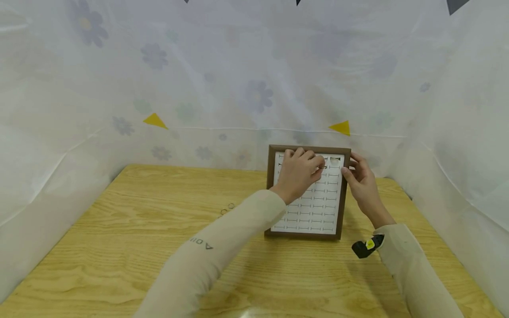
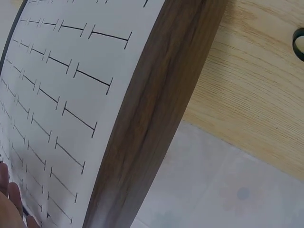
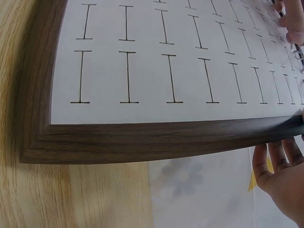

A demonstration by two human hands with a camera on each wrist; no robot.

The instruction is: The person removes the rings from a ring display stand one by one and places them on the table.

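Both arms reach forward in pale beige sleeves. The left hand [image 1: 299, 171] is raised ahead, back of the hand toward the camera, its fingers curled with the fingertips pinched together at its right side. The right hand [image 1: 362, 182] stands just to the right of it, palm turned inward, fingers held together and lightly bent, thumb toward the left hand
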